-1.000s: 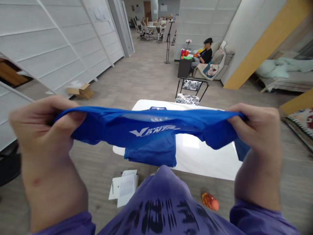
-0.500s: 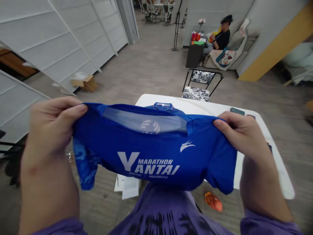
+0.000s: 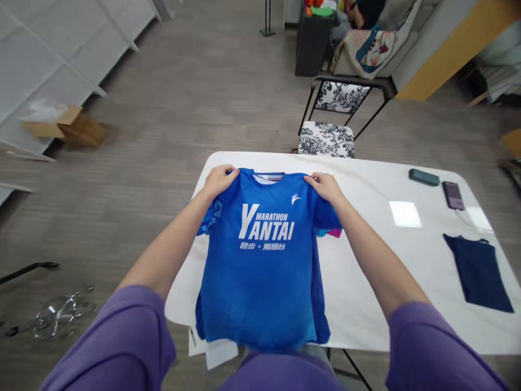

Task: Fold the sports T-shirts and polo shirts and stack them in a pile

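Note:
A blue T-shirt (image 3: 262, 271) with white "MARATHON YANTAI" lettering lies spread front-up on the white table (image 3: 374, 271), its hem hanging over the near edge. It rests on top of another blue shirt whose edge shows at the right. My left hand (image 3: 220, 179) pinches the shirt's left shoulder at the far end. On the other side of the collar, my right hand (image 3: 324, 186) grips the right shoulder. Both arms are stretched forward in purple sleeves.
A folded dark navy garment (image 3: 478, 274) lies at the table's right. A phone (image 3: 453, 194) and a dark case (image 3: 424, 177) sit at the far right. A patterned chair (image 3: 328, 138) stands behind the table. A cardboard box (image 3: 65, 126) and papers (image 3: 214, 350) lie on the floor.
The shirt was held up in the air close to me; now both hands have reached forward and laid it flat on the table. The view has tilted down.

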Tool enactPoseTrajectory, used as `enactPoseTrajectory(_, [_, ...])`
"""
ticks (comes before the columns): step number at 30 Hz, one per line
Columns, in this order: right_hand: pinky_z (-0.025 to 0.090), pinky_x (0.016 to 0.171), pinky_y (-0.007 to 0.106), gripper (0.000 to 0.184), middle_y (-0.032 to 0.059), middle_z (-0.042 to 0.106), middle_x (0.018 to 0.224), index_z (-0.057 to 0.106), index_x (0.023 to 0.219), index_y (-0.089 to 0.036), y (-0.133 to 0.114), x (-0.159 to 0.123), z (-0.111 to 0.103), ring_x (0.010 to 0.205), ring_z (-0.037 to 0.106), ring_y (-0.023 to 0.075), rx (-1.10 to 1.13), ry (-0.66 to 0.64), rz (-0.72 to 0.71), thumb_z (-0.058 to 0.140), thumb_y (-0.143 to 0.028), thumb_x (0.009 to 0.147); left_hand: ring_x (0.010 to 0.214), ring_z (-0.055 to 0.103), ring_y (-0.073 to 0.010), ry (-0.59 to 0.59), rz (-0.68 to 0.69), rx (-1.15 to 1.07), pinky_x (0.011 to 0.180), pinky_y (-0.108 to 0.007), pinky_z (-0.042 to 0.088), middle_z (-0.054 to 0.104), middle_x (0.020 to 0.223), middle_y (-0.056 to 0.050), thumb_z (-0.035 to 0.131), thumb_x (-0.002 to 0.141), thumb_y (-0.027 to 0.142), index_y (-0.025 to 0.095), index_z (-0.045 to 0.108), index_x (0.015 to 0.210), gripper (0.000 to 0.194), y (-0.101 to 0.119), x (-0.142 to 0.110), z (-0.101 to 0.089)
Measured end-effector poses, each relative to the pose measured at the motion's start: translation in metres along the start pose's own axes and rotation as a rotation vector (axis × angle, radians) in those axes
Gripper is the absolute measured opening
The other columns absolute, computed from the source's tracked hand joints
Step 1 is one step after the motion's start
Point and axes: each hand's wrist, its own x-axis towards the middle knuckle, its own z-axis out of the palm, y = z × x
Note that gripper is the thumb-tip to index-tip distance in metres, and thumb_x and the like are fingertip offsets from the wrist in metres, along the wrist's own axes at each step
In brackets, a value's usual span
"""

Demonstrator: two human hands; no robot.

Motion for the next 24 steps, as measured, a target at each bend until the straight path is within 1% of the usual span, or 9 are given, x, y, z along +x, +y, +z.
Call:
enactPoseTrajectory(3, [0.049,0.103,0.045,0.056,0.0180,0.077,0.129,0.070,0.132,-0.019,0.021,0.039,0.056,0.118,0.066,0.0359,-0.148,0.069,0.143,0.055,-0.065,0.105,0.138,0.052,-0.0378,0.029,-0.097,0.147,0.118,-0.051,0.037,0.062,0.147,-0.024,0.072,0.093,0.048,0.010,0.066,0.139,0.060,-0.030,0.046,0.053])
enactPoseTrajectory(6, [0.045,0.115,0.052,0.065,0.0241,0.066,0.147,0.057,0.149,-0.014,0.037,0.017,0.095,0.132,0.060,0.0380,-0.159,0.174,0.187,0.051,-0.062,0.105,0.155,0.034,-0.0441,0.100,-0.151,0.160,0.127,-0.061,0.025,0.038,0.165,-0.031,0.070,0.096,0.048,0.008,0.042,0.162,0.081,-0.059,0.035,0.081])
enactPoseTrajectory(7, [0.047,0.115,0.053,0.067,0.0242,0.066,0.146,0.056,0.150,-0.015,0.044,-0.004,0.105,0.130,0.062,0.0376,-0.127,0.184,0.185,0.050,-0.063,0.105,0.157,0.032,-0.0433,0.120,-0.175,0.153,0.128,-0.060,0.024,0.037,0.166,-0.031,0.065,0.099,0.049,0.009,0.038,0.163,0.080,-0.071,0.017,0.087])
enactPoseTrajectory(9, [0.052,0.110,0.055,0.069,0.0218,0.069,0.137,0.057,0.148,-0.017,0.059,-0.065,0.122,0.119,0.067,0.0366,-0.032,0.151,0.192,0.052,-0.069,0.102,0.158,0.035,-0.0400,0.150,-0.227,0.144,0.130,-0.057,0.027,0.040,0.163,-0.028,0.056,0.104,0.051,0.014,0.039,0.161,0.071,-0.097,-0.041,0.096])
enactPoseTrajectory(13, [0.060,0.098,0.064,0.059,0.0169,0.074,0.121,0.065,0.125,-0.030,0.087,-0.226,0.156,0.102,0.072,0.0408,0.140,0.089,0.402,0.063,-0.078,0.092,0.145,0.052,-0.0398,0.116,-0.437,0.101,0.128,-0.058,0.038,0.057,0.145,-0.020,0.054,0.102,0.058,0.024,0.051,0.142,0.053,-0.150,-0.210,0.110])
enactPoseTrajectory(15, [0.063,0.089,0.061,0.056,0.0125,0.077,0.110,0.066,0.115,-0.033,0.093,-0.297,0.175,0.092,0.074,0.0386,0.235,0.025,0.557,0.065,-0.082,0.088,0.134,0.062,-0.0406,0.031,-0.542,0.048,0.122,-0.058,0.046,0.064,0.132,-0.016,0.055,0.099,0.062,0.028,0.056,0.132,0.048,-0.166,-0.289,0.117])
enactPoseTrajectory(17, [0.064,0.083,0.053,0.061,0.0093,0.077,0.100,0.066,0.110,-0.029,0.092,-0.346,0.191,0.084,0.073,0.0327,0.312,-0.035,0.668,0.065,-0.085,0.085,0.129,0.066,-0.0405,-0.045,-0.605,0.029,0.119,-0.057,0.048,0.069,0.125,-0.014,0.055,0.097,0.064,0.028,0.060,0.124,0.046,-0.171,-0.345,0.121])
enactPoseTrajectory(20, [0.060,0.080,0.044,0.065,0.0059,0.073,0.090,0.067,0.102,-0.024,0.087,-0.377,0.205,0.076,0.069,0.0259,0.293,-0.105,0.679,0.064,-0.086,0.083,0.127,0.067,-0.0398,-0.088,-0.650,0.019,0.117,-0.054,0.049,0.073,0.123,-0.013,0.053,0.096,0.065,0.026,0.064,0.116,0.045,-0.163,-0.376,0.122])
enactPoseTrajectory(24, [0.055,0.078,0.039,0.056,0.0020,0.065,0.075,0.059,0.082,-0.027,0.086,-0.378,0.197,0.075,0.066,0.0245,0.250,-0.186,0.581,0.060,-0.083,0.086,0.113,0.071,-0.0358,-0.136,-0.685,-0.076,0.106,-0.047,0.055,0.074,0.110,-0.010,0.049,0.096,0.068,0.026,0.064,0.103,0.045,-0.149,-0.370,0.108])
